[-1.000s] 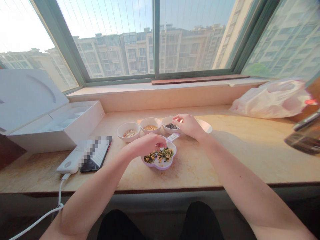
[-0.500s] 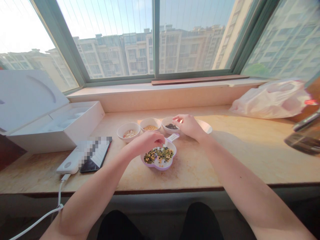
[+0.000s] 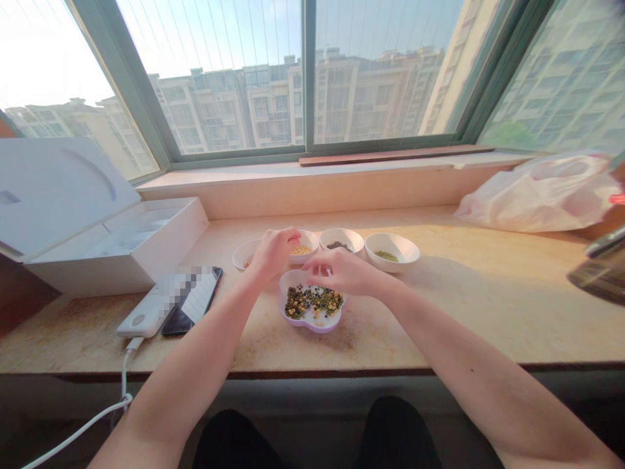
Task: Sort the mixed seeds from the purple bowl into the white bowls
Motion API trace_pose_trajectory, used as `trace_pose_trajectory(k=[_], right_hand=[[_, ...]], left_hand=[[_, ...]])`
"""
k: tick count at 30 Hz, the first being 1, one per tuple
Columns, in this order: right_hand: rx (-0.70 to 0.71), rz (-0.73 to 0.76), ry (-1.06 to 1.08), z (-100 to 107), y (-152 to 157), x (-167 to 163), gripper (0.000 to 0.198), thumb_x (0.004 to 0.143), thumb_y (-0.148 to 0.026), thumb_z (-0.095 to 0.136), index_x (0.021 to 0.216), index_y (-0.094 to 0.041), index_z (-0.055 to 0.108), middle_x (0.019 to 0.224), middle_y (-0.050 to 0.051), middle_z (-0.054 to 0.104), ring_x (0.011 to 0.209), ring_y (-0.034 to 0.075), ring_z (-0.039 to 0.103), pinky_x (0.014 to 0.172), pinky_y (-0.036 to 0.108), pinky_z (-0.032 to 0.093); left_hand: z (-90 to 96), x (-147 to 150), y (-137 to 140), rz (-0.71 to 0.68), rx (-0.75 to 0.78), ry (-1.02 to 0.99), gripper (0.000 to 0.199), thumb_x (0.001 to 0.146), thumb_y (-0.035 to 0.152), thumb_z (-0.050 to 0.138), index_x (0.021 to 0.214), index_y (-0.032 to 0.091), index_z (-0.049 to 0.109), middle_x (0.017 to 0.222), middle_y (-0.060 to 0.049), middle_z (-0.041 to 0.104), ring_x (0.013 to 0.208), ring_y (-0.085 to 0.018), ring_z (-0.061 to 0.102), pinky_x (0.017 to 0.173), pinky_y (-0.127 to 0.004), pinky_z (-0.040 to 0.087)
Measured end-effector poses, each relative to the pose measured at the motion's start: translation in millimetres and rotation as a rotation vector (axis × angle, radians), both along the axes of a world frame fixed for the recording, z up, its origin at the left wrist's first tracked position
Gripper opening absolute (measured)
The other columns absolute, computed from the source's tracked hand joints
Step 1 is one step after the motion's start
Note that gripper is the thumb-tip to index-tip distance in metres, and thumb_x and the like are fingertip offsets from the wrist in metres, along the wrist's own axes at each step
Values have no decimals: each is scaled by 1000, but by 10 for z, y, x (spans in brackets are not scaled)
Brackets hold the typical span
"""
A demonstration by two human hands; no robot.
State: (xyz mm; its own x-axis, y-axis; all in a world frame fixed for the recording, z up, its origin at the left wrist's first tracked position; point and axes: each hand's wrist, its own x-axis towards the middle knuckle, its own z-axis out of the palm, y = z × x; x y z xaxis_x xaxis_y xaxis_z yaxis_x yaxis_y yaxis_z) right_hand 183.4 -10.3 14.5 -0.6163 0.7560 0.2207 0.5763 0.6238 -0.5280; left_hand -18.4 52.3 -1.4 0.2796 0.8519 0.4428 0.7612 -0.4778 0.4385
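Note:
My left hand [image 3: 276, 253] is at the white bowl of yellow beans [image 3: 301, 250], fingers bent and slightly apart at its near left side. Over the far edge of a purple-rimmed, scalloped dish [image 3: 319, 329] hovers my right hand [image 3: 339, 271], its fingers curled downward; whatever they hold is hidden. Mixed green, black and yellow beans [image 3: 312, 301] lie in that dish. Behind my right hand stands a white bowl with dark beans [image 3: 338, 245]. A bowl of green beans [image 3: 388, 255] is to its right. My left hand partly covers another white bowl [image 3: 244, 253].
An open white box [image 3: 161, 241] stands at the left. In front of it lie a phone [image 3: 188, 312] and a white power bank [image 3: 145, 314] with a cable [image 3: 124, 371]. A plastic bag [image 3: 537, 195] and a dark glossy container [image 3: 598, 273] are at the right.
My left hand has moved from above the dish to the yellow bean bowl. My right hand has come from the dark bean bowl to above the dish, uncovering the green bean bowl.

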Motion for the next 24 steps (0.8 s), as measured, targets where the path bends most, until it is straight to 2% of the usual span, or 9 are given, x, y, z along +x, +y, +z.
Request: trace_pose_trajectory(k=[3,6,8,10,13,18,24], right_hand=[[51,111,-108,-30,-131,-177,30,86,-40,73,108,-21,78,103,7,75,94,23,68,83,34,50],[113,122,-170,-108,-171,-273,45,81,-48,77,115,-20,74,120,11,71,110,30,66,95,40,50],[127,99,-217,-172,-146,-295,54,78,-53,78,119,-19,72,123,14,69,112,33,65,96,43,51],[121,76,-260,-228,-104,-302,56,76,-56,78,116,-17,72,117,14,70,108,34,65,92,44,52],[106,57,-277,-272,-50,-312,46,75,-56,77,101,-18,73,103,12,72,100,32,66,87,43,53],[46,95,-248,-274,-9,-326,18,81,-37,75,79,-20,69,86,7,71,88,27,66,78,39,50],[-25,48,-134,-295,36,-306,11,83,-18,71,72,-21,69,83,5,70,79,21,63,74,35,47]], left_hand=[[-10,13,25,-13,17,129,33,95,12,51,112,20,77,111,-7,79,101,-23,72,90,-30,52],[0,21,7,-17,50,233,35,95,11,48,113,20,76,116,-8,76,101,-23,72,90,-31,52],[13,25,-21,-7,67,271,31,97,15,48,107,19,77,111,-9,76,98,-23,71,89,-31,52],[22,29,-55,-4,79,276,29,98,17,48,102,19,77,105,-8,75,95,-22,70,88,-31,51],[23,29,-113,-13,87,258,28,97,17,50,99,19,77,101,-8,74,92,-21,69,86,-29,50],[30,23,-212,-55,95,229,28,97,17,50,98,20,78,101,-7,74,87,-19,67,82,-29,50],[61,57,-297,-117,91,259,29,97,16,49,95,20,78,98,-6,75,88,-20,67,78,-29,49]])
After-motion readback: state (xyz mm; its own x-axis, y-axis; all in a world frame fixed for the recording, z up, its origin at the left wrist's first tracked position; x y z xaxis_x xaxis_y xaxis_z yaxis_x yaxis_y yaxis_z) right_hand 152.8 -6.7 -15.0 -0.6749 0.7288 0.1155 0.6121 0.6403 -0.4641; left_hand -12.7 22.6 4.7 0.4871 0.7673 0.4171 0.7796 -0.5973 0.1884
